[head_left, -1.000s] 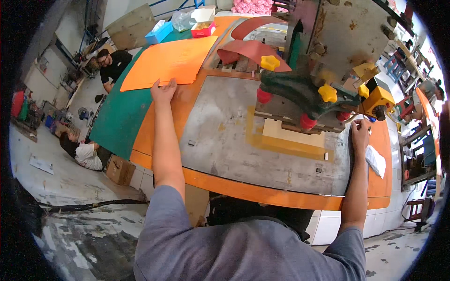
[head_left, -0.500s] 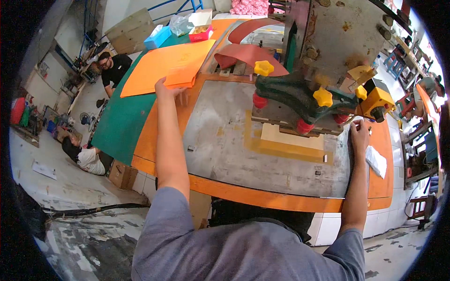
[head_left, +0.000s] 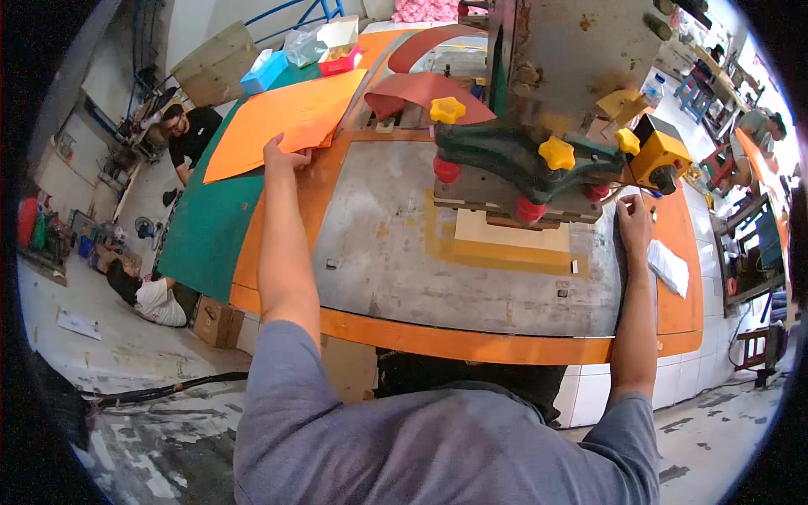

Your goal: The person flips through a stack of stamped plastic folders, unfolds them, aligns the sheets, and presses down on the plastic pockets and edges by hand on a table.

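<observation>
Head view shows one pile of orange sheets [head_left: 282, 114] at the upper left, partly over the one green mat [head_left: 209, 231] beside the table [head_left: 463, 347]. Judged by its look, each sheet should be light and thin, bendy rather than stiff, easy to crease and apt to slide on its neighbours. A pinch at the near edge or a corner, thumb against fingers, would suit, with the far part supported so it does not sag.

One left hand [head_left: 284, 155] touches the pile's near edge, its fingers partly curled; whether they have closed on a sheet, I cannot tell. One right hand [head_left: 635, 220] rests at the right edge of the metal plate [head_left: 379, 240], fingers bent; what they hold, if anything, I cannot tell.

Counted: one press [head_left: 581, 59] with three yellow knobs [head_left: 556, 154] and three red collars [head_left: 530, 209] in sight; one tan board [head_left: 505, 230] beneath it; two red strips [head_left: 433, 94] behind; one blue box [head_left: 264, 71]; one pink box [head_left: 340, 61]; one white bundle [head_left: 668, 268] near the right hand. The orange sheets overlap too closely to number.
</observation>
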### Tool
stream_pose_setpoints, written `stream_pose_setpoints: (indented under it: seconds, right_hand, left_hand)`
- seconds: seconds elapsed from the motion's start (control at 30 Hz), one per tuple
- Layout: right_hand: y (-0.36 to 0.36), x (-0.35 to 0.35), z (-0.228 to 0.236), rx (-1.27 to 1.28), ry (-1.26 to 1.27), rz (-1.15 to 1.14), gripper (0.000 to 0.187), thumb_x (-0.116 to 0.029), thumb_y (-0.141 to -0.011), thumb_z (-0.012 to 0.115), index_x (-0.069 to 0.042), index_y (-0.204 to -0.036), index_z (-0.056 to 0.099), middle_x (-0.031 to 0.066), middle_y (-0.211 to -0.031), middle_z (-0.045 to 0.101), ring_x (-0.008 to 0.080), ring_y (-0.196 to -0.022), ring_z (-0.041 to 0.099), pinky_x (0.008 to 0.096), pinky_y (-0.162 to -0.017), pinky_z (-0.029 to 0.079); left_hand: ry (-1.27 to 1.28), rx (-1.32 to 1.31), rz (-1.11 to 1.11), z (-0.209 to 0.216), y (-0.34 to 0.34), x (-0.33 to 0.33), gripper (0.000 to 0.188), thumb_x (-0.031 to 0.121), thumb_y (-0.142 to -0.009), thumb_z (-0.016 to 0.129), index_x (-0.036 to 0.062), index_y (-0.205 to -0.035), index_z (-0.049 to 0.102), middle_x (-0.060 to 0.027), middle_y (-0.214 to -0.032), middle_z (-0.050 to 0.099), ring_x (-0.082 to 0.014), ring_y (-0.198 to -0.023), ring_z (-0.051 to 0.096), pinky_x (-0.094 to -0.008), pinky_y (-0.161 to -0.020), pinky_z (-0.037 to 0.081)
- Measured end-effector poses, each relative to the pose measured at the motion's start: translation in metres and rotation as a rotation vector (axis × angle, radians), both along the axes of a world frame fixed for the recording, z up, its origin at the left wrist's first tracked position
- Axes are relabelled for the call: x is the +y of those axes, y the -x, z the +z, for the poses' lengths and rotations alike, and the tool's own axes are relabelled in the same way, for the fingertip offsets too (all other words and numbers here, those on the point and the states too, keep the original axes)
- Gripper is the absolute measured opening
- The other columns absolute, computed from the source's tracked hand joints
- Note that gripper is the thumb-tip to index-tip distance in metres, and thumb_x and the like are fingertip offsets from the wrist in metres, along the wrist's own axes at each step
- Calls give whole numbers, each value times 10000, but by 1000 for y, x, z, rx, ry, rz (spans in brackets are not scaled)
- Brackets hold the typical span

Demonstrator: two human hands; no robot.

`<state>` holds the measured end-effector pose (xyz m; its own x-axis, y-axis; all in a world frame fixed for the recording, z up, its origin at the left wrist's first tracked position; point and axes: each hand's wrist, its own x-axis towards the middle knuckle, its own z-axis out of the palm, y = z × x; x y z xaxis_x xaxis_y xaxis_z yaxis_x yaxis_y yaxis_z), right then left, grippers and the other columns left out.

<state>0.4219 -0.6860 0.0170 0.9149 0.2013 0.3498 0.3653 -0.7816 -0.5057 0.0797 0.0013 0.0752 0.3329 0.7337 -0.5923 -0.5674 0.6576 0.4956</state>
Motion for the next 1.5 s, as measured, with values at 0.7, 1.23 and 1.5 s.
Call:
stream_pose_setpoints:
  seconds: [0.7,1.23,1.5]
  right_hand:
    - [1,5,-1,34,-15,7,261,-371,-950,659,-137,-1057,704,108,-889,728,299,-877,712,449,-790,523]
    - [-2,18,0,67,-54,24,268,-369,-944,657,-140,-1076,705,106,-922,733,305,-897,715,453,-799,524]
    - [-6,-7,-4,49,-5,-31,260,-350,-940,662,-138,-1083,708,115,-904,731,319,-895,716,461,-804,528]
  left_hand:
    - [-551,-78,-24,-40,-17,51,507,228,-963,583,67,-1440,524,-141,-1479,571,-365,-1337,582,-565,-1046,511]
    - [-936,102,-70,-54,17,116,511,179,-1024,549,28,-1500,439,-193,-1500,494,-394,-1369,486,-673,-1089,502]
    - [-164,-244,-40,-66,-41,73,528,169,-1036,550,-5,-1519,428,-254,-1523,452,-432,-1335,537,-588,-1010,577]
